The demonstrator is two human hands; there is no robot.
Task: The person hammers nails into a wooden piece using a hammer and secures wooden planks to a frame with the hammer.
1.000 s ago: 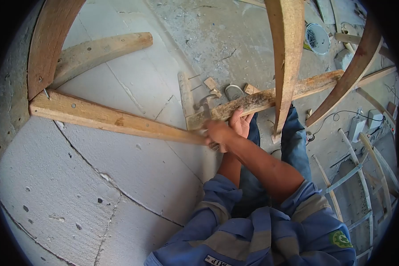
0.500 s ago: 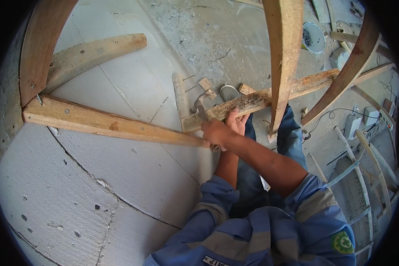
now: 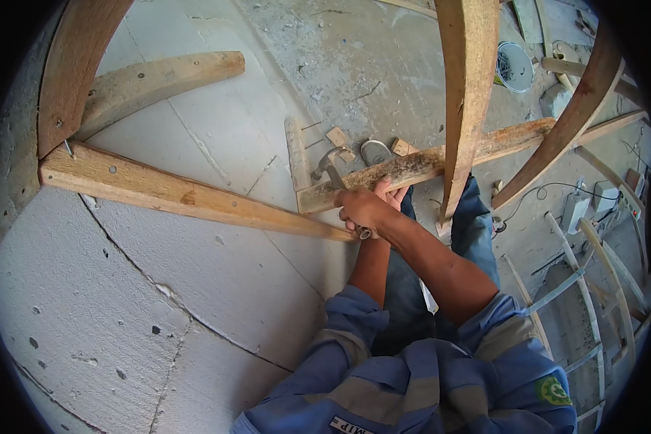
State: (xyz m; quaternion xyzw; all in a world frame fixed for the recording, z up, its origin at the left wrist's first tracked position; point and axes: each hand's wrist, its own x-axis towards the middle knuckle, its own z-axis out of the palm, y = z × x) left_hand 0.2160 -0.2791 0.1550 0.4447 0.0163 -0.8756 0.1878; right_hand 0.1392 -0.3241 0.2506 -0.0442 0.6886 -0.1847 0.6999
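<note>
My right hand [image 3: 363,208] is wrapped around the handle of a claw hammer [image 3: 333,172]. The hammer's metal head lies over the left end of a rough, stained wooden plank [image 3: 412,168]; whether it touches the wood I cannot tell. Beneath my crossing right forearm, my left hand [image 3: 392,194] grips the plank's near edge, partly hidden by the right hand. The plank runs to the right, passing behind an upright curved timber [image 3: 469,94]. Just left of my hands, a long wooden beam [image 3: 195,189] ends near the hammer handle.
Pale block walling [image 3: 152,289] fills the left side. Another curved timber [image 3: 568,130] rises at the right. On the floor stand a bucket of nails [image 3: 515,66], small wood offcuts [image 3: 340,141] and a cable [image 3: 535,192]. Slatted wooden frames [image 3: 582,271] lie at the lower right.
My right hand and the hammer handle have shifted slightly right and up, and the hammer head shows more clearly. My left hand stays on the plank. The whole view has moved a little.
</note>
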